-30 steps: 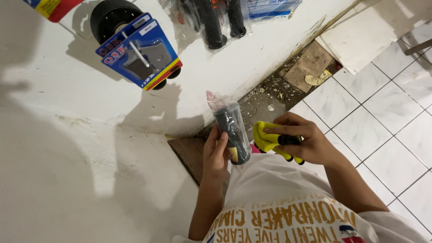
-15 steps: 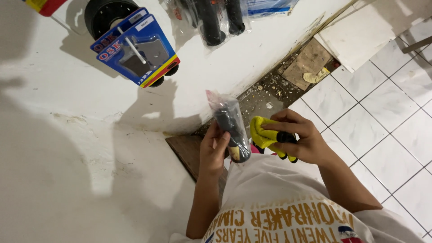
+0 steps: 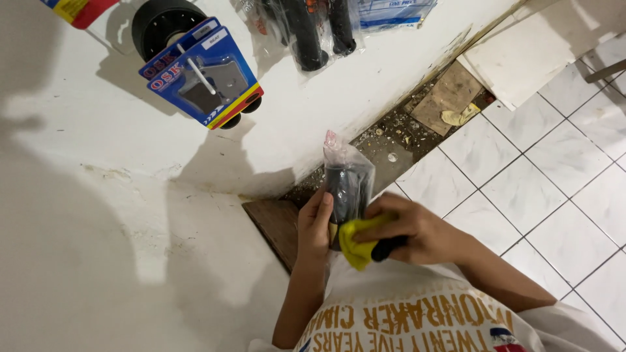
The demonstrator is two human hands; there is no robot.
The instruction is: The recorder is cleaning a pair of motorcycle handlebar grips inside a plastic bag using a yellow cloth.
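Left grip (image 3: 315,225) wrapped around clear bag holding black cylinder (image 3: 347,182), right grip (image 3: 417,231) pinched yellow cloth (image 3: 357,240) and seemingly a black handle, above tiled floor (image 3: 521,169).

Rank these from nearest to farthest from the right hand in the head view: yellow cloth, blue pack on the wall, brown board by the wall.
1. yellow cloth: in the right hand.
2. brown board: on the floor, at the foot of the wall.
3. blue pack: hanging on the wall, upper left.
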